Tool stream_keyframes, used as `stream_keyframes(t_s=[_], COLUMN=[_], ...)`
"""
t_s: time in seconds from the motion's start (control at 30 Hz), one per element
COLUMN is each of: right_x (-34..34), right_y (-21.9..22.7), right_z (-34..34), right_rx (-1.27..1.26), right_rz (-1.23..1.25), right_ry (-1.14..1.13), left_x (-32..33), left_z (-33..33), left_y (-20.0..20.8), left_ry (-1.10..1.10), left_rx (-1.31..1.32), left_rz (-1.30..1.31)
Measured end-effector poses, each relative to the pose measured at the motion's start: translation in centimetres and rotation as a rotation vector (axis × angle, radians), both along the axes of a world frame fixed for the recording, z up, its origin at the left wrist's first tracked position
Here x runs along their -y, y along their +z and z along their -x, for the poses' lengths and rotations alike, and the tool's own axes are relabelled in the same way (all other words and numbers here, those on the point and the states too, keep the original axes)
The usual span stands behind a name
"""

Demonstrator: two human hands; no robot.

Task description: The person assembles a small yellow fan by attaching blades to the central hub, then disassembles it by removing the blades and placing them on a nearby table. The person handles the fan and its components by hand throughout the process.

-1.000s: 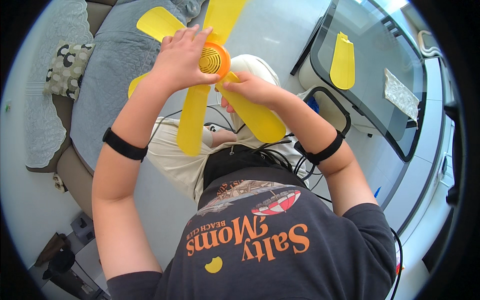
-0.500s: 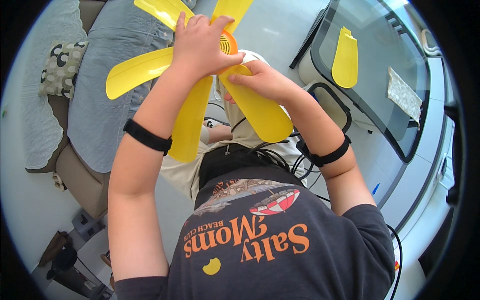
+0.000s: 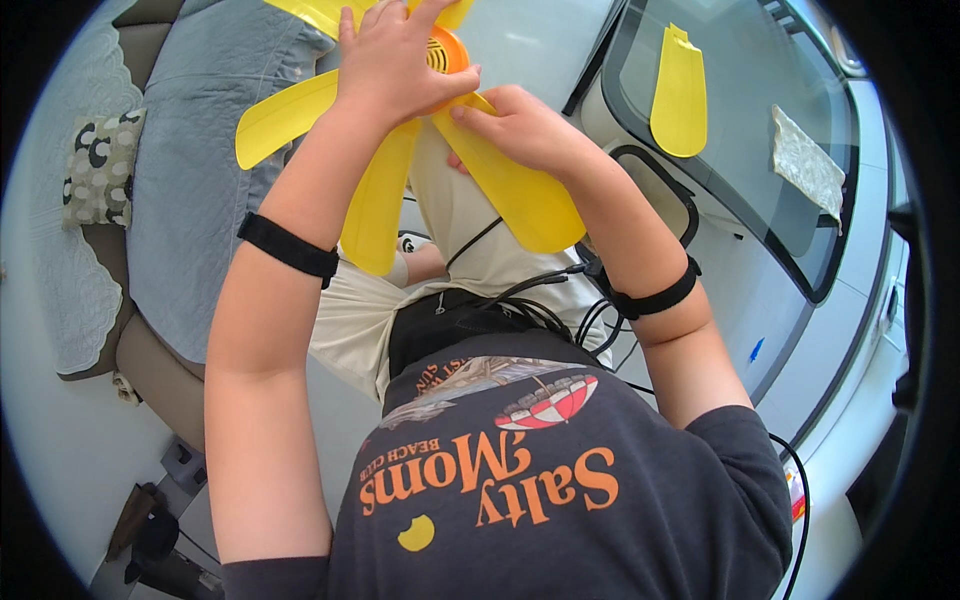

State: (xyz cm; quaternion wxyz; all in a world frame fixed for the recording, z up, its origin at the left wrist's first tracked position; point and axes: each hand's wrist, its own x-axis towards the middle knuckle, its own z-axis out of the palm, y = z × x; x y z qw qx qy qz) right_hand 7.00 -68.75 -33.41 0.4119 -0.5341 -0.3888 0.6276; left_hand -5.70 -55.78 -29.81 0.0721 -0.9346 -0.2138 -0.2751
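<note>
Up at the top of the view is a fan-like wheel with long yellow blades set around a slotted orange hub [image 3: 449, 54]. My left hand [image 3: 382, 65] lies over the wheel beside the hub, its thumb along the hub's lower edge and its fingers bent around the far side. One yellow blade [image 3: 530, 205] slants down to the right, pinched near its hub end by my right hand [image 3: 525, 130], thumb on top and a fingertip showing beneath. Other blades stick out, among them a left blade [image 3: 285, 120] and a lower blade [image 3: 380, 205]. The blade joints are mostly covered by my hands.
To the right, a loose yellow blade [image 3: 680, 95] and a pale cloth [image 3: 808, 165] lie on a dark-edged glass table [image 3: 745, 195]. A grey-covered sofa [image 3: 225, 190] with a patterned cushion [image 3: 103, 165] stands left. Black cables [image 3: 535, 312] run across my lap.
The wheel and both hands sit slightly higher in the picture, and the wheel is tilted differently, with its lower blades looking shorter. My right hand keeps hold of the same blade.
</note>
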Motion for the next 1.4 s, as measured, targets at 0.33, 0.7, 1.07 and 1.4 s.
stream_keyframes(t_s=[0.33,0.7,1.07,1.4], right_x=[1.1,0.7,2.0,9.5], right_y=[0.0,-0.2,-0.8,2.2], right_z=[-2.3,-2.1,-1.5,-0.8], right_rx=[0.690,0.757,0.696,0.456], right_rz=[-0.014,-0.158,-0.128,-0.015], right_ry=[0.060,0.090,-0.004,0.139], left_x=[0.7,-0.7,-0.1,-3.6], left_z=[-3.3,-2.2,-3.3,-0.3], left_y=[-2.1,-3.3,-2.4,-7.2], left_ry=[0.032,0.018,-0.102,0.098], left_rx=[0.026,0.074,0.079,0.456], left_rz=[0.322,0.432,0.537,1.522])
